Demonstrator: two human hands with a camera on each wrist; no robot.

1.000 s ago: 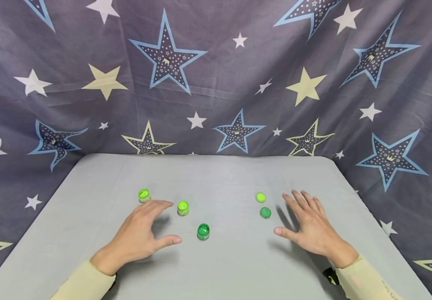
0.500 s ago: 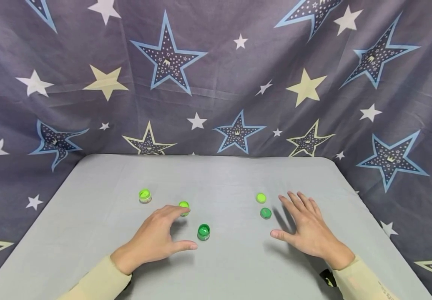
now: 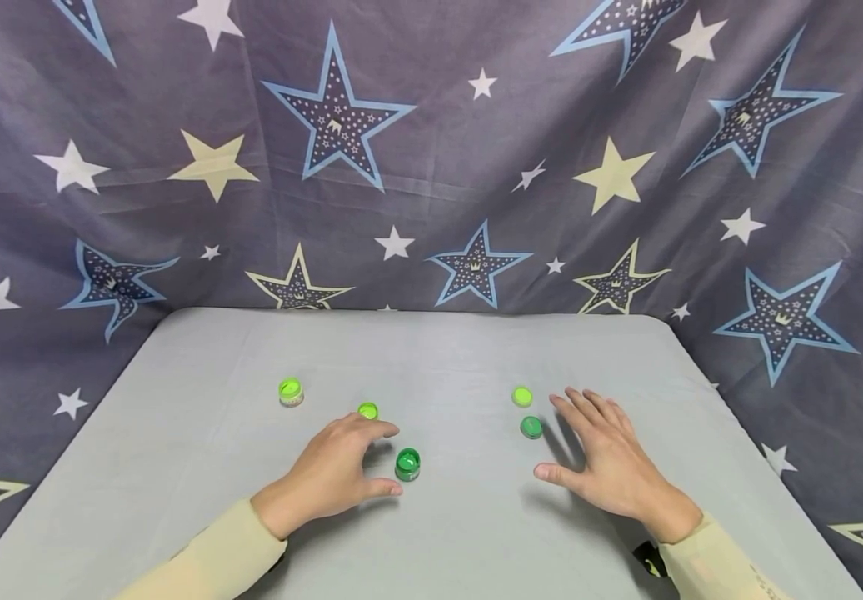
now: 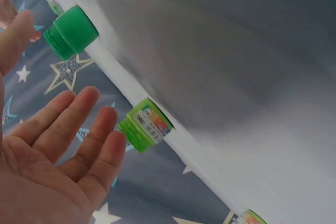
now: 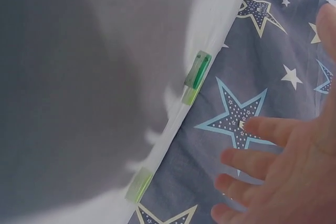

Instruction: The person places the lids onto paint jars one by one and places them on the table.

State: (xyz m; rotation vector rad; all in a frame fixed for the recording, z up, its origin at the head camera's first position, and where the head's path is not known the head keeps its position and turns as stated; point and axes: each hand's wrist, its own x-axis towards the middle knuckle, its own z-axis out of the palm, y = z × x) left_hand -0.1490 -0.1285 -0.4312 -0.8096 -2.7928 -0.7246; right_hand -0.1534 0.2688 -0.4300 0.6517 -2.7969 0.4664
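Head view: left hand (image 3: 334, 468) low over the grey cloth-covered table (image 3: 461, 542), thumb and index parted, their gap facing a small, round, open dark-green paint jar (image 3: 407, 465). No grip seen. A lime-green paint jar (image 3: 367, 410) sits partly hidden behind that hand; a second lime jar (image 3: 291, 392) stands farther left. Right hand (image 3: 615, 471) has its thumb held wide, beside a flat round lime lid (image 3: 522, 396) and a dark-green lid (image 3: 531, 427). Step in hand, my reading: left-hand reach for the dark-green jar. Next move would call for thumb and fingers closing around its wall, keeping it level since it's open.

Left wrist view: fingers extended, slightly apart, pinching nothing. Adds the near lime jar's printed label and barcode.

Right wrist view: fingers spread, holding nothing. Adds a pale-green flat piece (image 5: 138, 184), likely a third lid, not visible from the head.
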